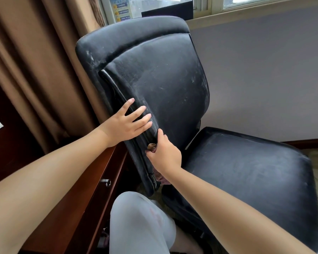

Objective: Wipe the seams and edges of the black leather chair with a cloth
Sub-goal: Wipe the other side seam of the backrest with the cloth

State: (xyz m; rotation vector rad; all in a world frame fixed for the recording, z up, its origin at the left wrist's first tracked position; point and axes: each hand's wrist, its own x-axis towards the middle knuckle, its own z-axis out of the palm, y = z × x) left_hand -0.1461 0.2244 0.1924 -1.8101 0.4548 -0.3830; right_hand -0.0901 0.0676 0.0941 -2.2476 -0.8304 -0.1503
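Frame center: your left hand (126,123) lies flat, fingers straight, on the chair (154,79) backrest edge; your right hand (163,153) grips the cloth (151,146) against the seam.

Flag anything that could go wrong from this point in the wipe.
1. The right hand bunches the cloth small, so bare fingers may rub the backrest seam instead.
2. The left hand only rests flat on the edge; the chair could swing toward the wooden desk.
3. Dust higher on the backrest may go unwiped.
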